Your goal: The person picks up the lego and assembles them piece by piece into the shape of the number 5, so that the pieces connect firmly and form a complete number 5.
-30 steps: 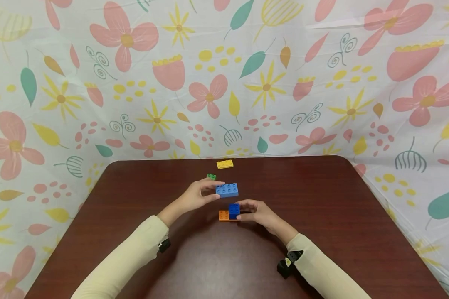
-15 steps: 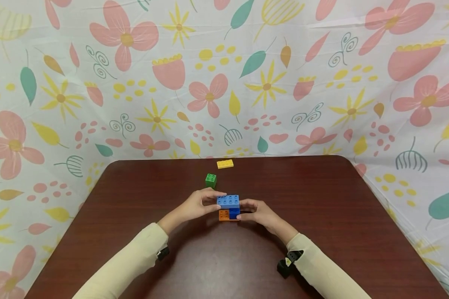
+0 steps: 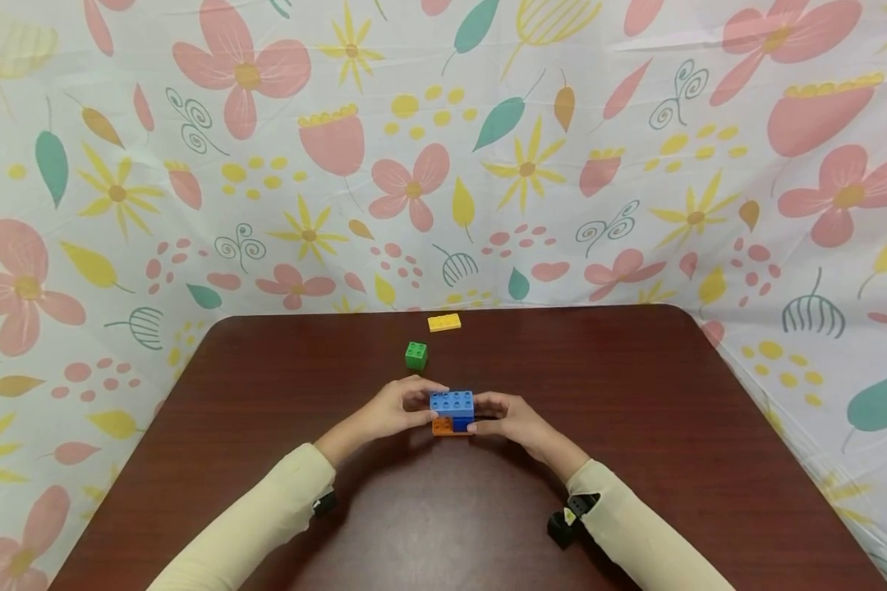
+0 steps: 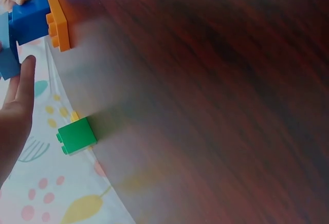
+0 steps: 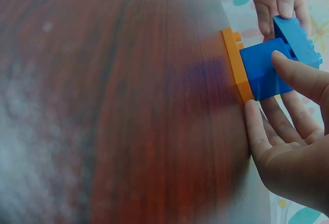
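Observation:
In the head view my left hand (image 3: 384, 410) pinches a light blue toy building brick (image 3: 452, 402) by its left end, thumb in front and fingers behind. Beneath it, a dark blue brick (image 3: 461, 424) stands on the right half of a thin orange brick (image 3: 442, 425) on the table. My right hand (image 3: 521, 425) grips the dark blue brick from the right. The right wrist view shows the light blue brick (image 5: 300, 41) tilted against the dark blue brick's studded top, with a thumb pressed to the dark blue side (image 5: 262, 70). Orange studs show bare on the left half.
A green brick (image 3: 416, 355) stands on the brown table (image 3: 599, 369) behind my left hand. Farther back, near the table's far edge, lies a thin yellow brick (image 3: 444, 322). A flower-patterned cloth (image 3: 414, 115) hangs behind the table.
My left hand has brought the light blue brick down and toward me, onto the top of the dark blue brick. The green brick has come into fuller view. My right hand stays in place.

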A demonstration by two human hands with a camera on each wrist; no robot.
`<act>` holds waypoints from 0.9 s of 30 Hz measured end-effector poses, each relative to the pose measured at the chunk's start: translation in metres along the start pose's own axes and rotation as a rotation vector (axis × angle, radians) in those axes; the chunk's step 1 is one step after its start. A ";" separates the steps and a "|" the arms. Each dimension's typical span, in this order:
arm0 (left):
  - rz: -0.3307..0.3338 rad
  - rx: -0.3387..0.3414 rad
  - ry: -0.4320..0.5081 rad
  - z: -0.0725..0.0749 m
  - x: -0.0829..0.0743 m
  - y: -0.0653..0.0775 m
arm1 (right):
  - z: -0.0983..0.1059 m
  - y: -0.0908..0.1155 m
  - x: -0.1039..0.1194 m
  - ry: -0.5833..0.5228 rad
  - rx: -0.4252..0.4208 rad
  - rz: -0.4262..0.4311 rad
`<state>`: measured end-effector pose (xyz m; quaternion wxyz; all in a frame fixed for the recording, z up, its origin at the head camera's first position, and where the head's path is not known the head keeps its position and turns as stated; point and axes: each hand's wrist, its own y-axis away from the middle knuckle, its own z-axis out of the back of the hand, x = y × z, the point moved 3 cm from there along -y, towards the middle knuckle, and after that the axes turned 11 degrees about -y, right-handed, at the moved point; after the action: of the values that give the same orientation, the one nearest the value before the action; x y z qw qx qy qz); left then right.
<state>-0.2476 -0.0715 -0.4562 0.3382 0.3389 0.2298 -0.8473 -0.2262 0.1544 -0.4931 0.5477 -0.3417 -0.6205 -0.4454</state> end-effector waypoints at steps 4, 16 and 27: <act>0.006 0.000 0.016 -0.002 0.000 -0.002 | 0.000 0.000 0.001 -0.007 0.000 -0.001; 0.018 -0.031 -0.038 -0.011 -0.003 -0.005 | 0.002 -0.002 -0.004 -0.024 0.008 -0.002; -0.011 -0.040 -0.101 -0.014 -0.008 -0.007 | -0.001 0.001 0.005 -0.035 0.030 0.011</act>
<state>-0.2429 -0.0553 -0.4585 0.3512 0.2877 0.2312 -0.8605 -0.2252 0.1534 -0.4879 0.5441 -0.3449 -0.6347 -0.4268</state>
